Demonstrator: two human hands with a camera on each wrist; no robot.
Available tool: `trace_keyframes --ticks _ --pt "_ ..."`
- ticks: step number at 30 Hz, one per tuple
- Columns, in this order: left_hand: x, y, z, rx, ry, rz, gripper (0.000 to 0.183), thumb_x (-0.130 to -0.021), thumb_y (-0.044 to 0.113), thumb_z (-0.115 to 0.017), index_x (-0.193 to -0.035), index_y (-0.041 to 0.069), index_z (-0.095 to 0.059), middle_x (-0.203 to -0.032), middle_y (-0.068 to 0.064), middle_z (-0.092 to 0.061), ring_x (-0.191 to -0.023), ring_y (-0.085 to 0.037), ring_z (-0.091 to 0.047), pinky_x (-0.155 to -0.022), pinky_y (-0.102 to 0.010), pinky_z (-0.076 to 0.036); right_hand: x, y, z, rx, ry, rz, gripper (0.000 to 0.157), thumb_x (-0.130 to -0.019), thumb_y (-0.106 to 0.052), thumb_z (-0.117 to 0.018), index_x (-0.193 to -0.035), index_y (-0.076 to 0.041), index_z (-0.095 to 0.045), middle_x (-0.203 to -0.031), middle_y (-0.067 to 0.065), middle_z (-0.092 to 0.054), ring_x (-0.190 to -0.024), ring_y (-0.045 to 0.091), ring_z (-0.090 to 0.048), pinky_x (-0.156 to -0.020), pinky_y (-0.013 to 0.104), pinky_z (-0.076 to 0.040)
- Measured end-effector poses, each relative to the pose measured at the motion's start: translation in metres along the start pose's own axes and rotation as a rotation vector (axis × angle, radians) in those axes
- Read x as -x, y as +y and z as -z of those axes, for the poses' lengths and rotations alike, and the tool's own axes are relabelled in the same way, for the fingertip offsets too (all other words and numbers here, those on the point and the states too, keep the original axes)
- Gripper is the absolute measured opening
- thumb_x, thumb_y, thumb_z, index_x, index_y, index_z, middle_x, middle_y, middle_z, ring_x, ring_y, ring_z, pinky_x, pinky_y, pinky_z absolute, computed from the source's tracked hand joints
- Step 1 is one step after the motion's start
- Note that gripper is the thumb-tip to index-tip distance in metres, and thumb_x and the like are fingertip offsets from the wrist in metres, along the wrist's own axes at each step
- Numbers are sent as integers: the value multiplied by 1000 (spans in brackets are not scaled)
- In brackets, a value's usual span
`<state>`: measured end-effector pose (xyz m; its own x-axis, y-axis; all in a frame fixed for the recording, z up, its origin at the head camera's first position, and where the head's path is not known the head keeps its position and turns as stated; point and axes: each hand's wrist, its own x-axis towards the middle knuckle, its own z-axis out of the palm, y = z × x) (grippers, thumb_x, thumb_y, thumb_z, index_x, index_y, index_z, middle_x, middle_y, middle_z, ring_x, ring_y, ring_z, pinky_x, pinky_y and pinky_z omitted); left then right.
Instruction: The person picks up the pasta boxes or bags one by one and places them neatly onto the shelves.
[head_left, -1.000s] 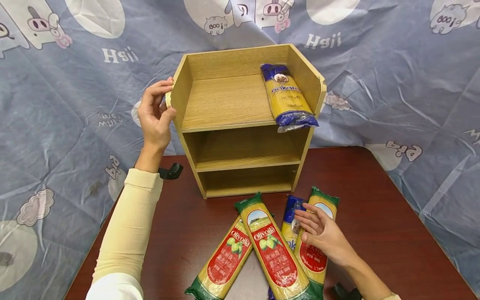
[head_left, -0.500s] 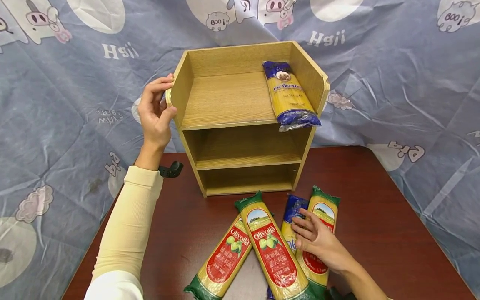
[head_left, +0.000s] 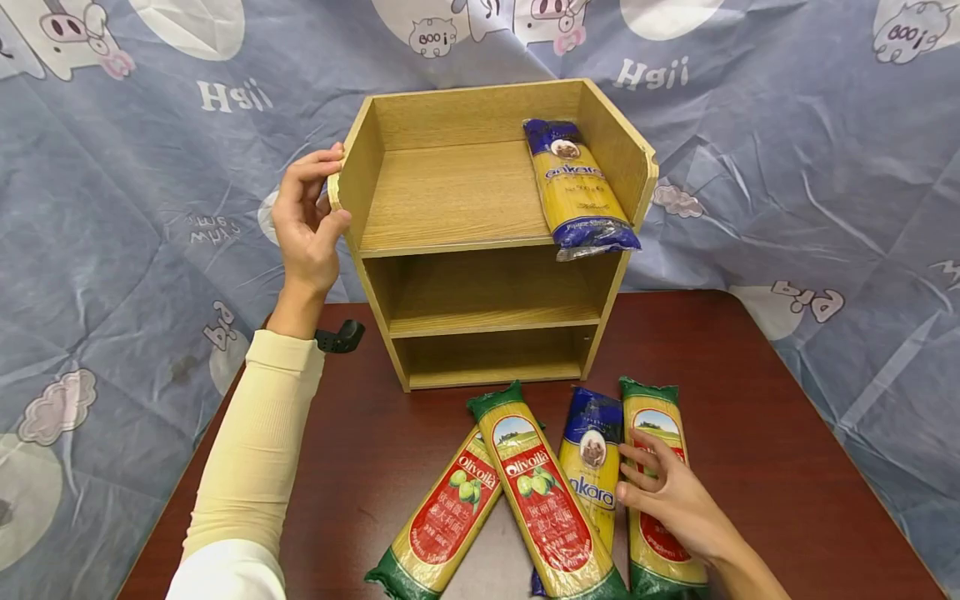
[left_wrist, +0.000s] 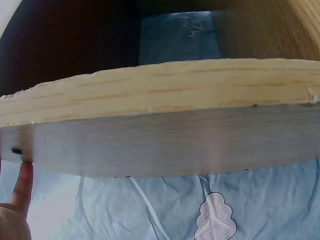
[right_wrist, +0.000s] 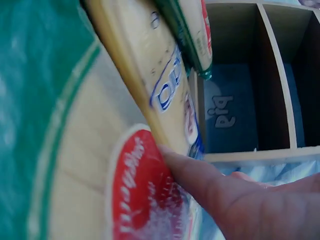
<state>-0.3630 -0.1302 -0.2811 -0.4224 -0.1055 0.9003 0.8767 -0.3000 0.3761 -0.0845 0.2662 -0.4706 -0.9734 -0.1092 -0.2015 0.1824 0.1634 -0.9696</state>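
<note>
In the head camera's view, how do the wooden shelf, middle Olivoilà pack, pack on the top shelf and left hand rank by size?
1. Wooden shelf
2. Middle Olivoilà pack
3. Pack on the top shelf and left hand: too alike to rank

Shelf point(head_left: 450, 196): smooth wood, rough-edged
Packets point(head_left: 543, 508): glossy, wrinkled plastic
Table point(head_left: 757, 433): smooth, faintly glossy
Backdrop point(head_left: 142, 217): creased matt cloth

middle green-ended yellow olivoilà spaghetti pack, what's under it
The left red-labelled yellow Olivoilà pack and a blue-and-yellow Ankara pack run partly beneath; their covered stretches cannot be seen.
</note>
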Motion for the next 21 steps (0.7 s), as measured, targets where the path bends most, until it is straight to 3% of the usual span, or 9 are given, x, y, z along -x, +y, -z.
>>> trace_keyframes --ticks 12,19,21 --pt "-1 -1 0 -7 1 -12 48 -67 10 -66 -110 -12 -62 -123 -28 -58 -130 -42 -53 -110 -48 -44 10 8 18 -3 30 -57 91 -97 -11 -68 -159 2 -2 -157 39 -19 -141 56 -29 -93 38 -57" --pt "0 -1 0 3 0 -16 49 -69 12 -71 -110 -12 -62 -124 -28 -58 -130 -43 -52 -111 -49 -43 7 13 6 55 22 -123 103 -91 -18 -77 -155 11 -1 -152 43 -26 -141 55 -32 -108 43 -46" --pt "1 -2 -1 -7 -1 -20 49 -69 13 -71 -110 -12 -62 -124 -28 -58 -130 -43 -52 -111 -49 -42 6 12 0 76 48 -162 109 -88 -19 -80 -155 13 0 -150 43 -30 -138 55 -37 -106 46 -47"
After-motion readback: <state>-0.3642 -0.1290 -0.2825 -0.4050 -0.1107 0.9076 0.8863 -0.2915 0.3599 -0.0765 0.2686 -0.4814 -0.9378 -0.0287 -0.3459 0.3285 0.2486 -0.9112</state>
